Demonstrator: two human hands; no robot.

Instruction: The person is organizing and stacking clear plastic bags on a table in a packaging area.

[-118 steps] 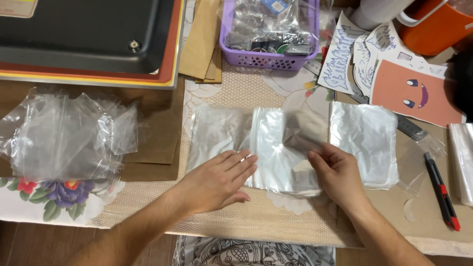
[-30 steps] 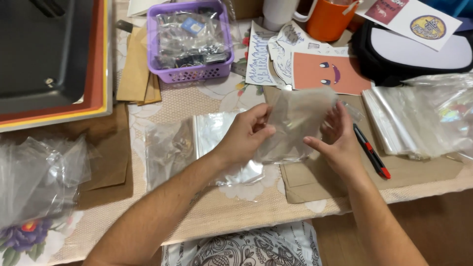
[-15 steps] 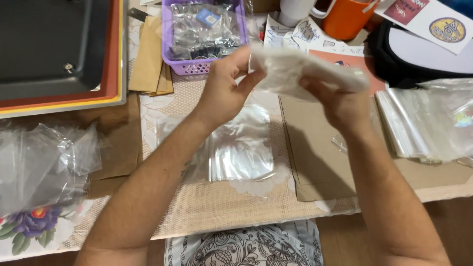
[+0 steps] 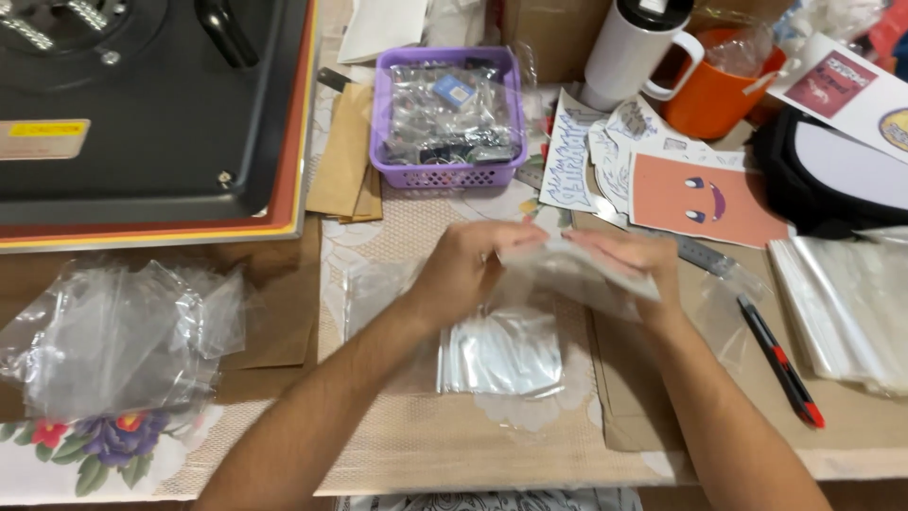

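Observation:
My left hand [image 4: 468, 270] and my right hand [image 4: 632, 260] both grip one clear plastic bag [image 4: 567, 270], held flat a little above the table between them. Below the hands lies a small stack of clear bags [image 4: 499, 352] on the beige table mat. A loose heap of crumpled clear bags [image 4: 113, 336] sits at the left. Another stack of clear bags [image 4: 846, 308] rests at the right edge.
A purple basket [image 4: 445, 118] of small packets stands behind the hands. A black and red heat-press machine [image 4: 151, 104] fills the top left. A white mug [image 4: 632, 52], an orange mug [image 4: 714, 90], paper cut-outs [image 4: 695, 199], a red-black cutter [image 4: 780, 360] and brown envelopes [image 4: 345, 156] lie around.
My hands lifted one bag off the stack, raised it high, and have now lowered it back over the table. The view shifted leftward and down.

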